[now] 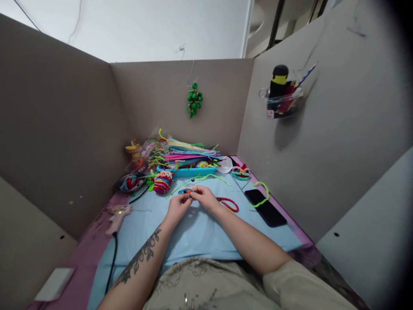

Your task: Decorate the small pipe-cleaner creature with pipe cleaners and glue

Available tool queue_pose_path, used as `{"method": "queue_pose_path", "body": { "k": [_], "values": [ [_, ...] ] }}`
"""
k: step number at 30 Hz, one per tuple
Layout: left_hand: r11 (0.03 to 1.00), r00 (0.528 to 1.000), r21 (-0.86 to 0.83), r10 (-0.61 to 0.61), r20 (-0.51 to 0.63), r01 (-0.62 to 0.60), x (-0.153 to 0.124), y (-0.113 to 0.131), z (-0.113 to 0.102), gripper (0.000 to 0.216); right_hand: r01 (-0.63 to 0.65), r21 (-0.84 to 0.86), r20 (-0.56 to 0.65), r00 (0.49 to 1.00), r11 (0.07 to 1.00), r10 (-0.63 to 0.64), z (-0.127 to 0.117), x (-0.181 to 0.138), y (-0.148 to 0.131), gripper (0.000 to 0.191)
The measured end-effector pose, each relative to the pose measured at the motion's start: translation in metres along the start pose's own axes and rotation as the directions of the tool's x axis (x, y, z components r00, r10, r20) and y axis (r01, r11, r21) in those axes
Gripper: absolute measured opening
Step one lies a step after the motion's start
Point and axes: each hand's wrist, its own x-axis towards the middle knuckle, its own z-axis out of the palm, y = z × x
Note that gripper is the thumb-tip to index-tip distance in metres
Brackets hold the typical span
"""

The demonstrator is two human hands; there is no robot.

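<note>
Both hands meet over the blue cloth (200, 237) at the middle of the table. My left hand (179, 207) pinches the near left side of a small blue pipe-cleaner figure (185, 190) with orange and dark spots. Fingers of my right hand (205, 199) close on its right side, by the orange part. My fingertips hide some of the figure. Just right of my right hand lie red-handled scissors (229, 205), partly covered by it. Behind the hands a light green pipe cleaner (209, 175) rests on the cloth.
A blue tray (193, 172) heaped with pipe cleaners stands at the back. Left are a striped woolly piece (162, 182), a metal bowl (120, 186) and a pink glue gun (119, 219) with a cord. A black phone (269, 213) lies right. Grey partitions (183, 73) enclose the table.
</note>
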Motion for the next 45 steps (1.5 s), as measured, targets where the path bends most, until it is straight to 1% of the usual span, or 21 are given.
{"method": "queue_pose_path", "body": {
  "k": [3,9,13,18,23,25,27,30,32,34,38,42,45],
  "values": [
    [1.0,1.0,0.02,-0.006,-0.002,0.006,0.0,0.0,0.0,0.02,0.0,0.015,0.005,1.0,1.0,0.0,0.0,0.0,0.0,0.013],
    [0.998,0.999,0.056,0.027,0.025,-0.029,-0.001,0.0,-0.002,0.018,-0.031,-0.011,0.019,0.999,0.999,0.031,0.0,0.0,-0.004,0.014],
    [0.992,0.997,0.12,0.03,0.067,-0.038,0.0,-0.002,-0.005,0.021,-0.027,-0.102,0.032,0.999,0.994,0.03,-0.003,0.0,-0.002,0.013],
    [0.972,0.99,0.222,0.045,0.132,-0.074,0.0,-0.004,-0.007,0.026,0.006,-0.253,0.056,0.998,0.967,0.009,-0.009,0.001,0.009,0.012],
    [0.978,0.991,0.203,0.016,0.134,-0.043,0.0,-0.004,-0.007,0.029,0.069,-0.331,0.072,0.996,0.941,-0.048,-0.008,0.001,0.01,0.014],
    [0.99,0.993,0.141,-0.017,0.118,0.0,0.001,-0.003,-0.006,0.028,0.086,-0.295,0.064,0.996,0.952,-0.07,-0.007,0.001,0.008,0.014],
    [0.997,0.993,0.036,-0.07,0.092,0.067,0.001,-0.003,-0.005,0.026,0.07,-0.214,0.042,0.997,0.974,-0.062,-0.006,0.002,0.006,0.015],
    [0.981,0.985,-0.102,-0.157,0.063,0.163,0.0,-0.002,-0.002,0.034,0.015,-0.105,0.003,1.0,0.994,-0.015,-0.004,0.003,0.003,0.018],
    [0.972,0.982,-0.146,-0.179,0.054,0.185,0.0,-0.002,0.0,0.036,-0.023,-0.065,-0.018,1.0,0.998,0.022,-0.003,0.003,0.002,0.02],
    [0.969,0.984,-0.171,-0.171,0.049,0.177,0.0,-0.002,0.0,0.034,-0.065,-0.029,-0.027,0.998,0.997,0.065,-0.003,0.002,0.001,0.02],
    [0.975,0.988,-0.162,-0.148,0.051,0.154,0.0,0.001,-0.001,0.031,-0.109,0.004,-0.022,0.994,0.994,0.109,-0.004,0.001,0.0,0.021],
    [0.989,0.99,-0.071,-0.127,0.054,0.13,-0.001,0.004,-0.003,0.03,-0.098,-0.068,-0.012,0.995,0.993,0.097,-0.007,0.001,-0.001,0.019],
    [0.996,0.995,0.005,-0.084,0.054,0.084,-0.002,0.005,-0.003,0.028,-0.073,-0.112,-0.02,0.997,0.991,0.071,-0.007,0.001,0.0,0.019]
  ]
}}
